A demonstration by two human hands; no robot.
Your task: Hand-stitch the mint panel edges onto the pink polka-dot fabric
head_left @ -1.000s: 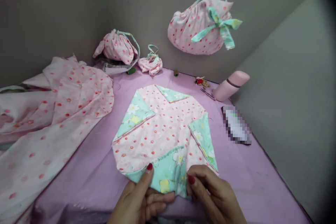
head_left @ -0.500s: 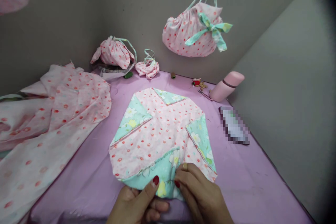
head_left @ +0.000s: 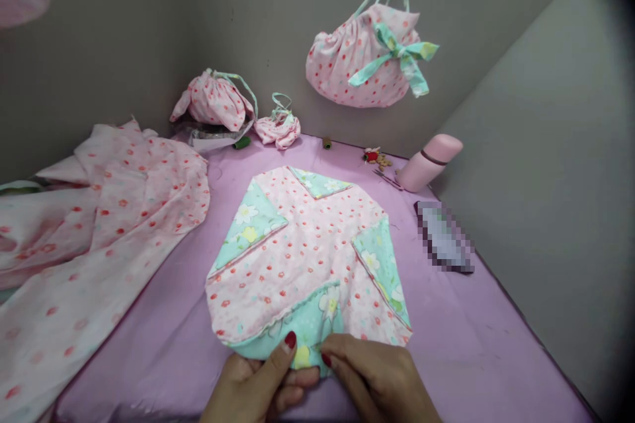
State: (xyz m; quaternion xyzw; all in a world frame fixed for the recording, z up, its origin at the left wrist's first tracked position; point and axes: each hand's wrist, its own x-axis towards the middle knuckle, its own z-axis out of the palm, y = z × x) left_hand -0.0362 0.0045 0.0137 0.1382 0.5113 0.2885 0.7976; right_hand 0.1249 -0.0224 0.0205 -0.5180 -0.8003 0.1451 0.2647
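A pink dotted fabric piece (head_left: 307, 244) lies flat before me, with green floral triangles on its edges. At its near edge, my left hand (head_left: 270, 377) pinches the lower green floral patch (head_left: 278, 337), thumb on top and fingers beneath. Just to the right, my right hand (head_left: 372, 370) has its thumb and index finger pressed together at the same patch. Whatever is between those right fingertips is too small to make out.
Loose pink fabric (head_left: 139, 198) covers the left side. Behind are two small pouches, thread spools and small scissors (head_left: 389, 180). A pink bottle (head_left: 429, 164) and blurred phone-like object (head_left: 445, 238) are at right. A bag (head_left: 364, 63) hangs above.
My right hand has shifted slightly down and left along the green patch, and its fingers have curled in more. My left hand has hardly moved.
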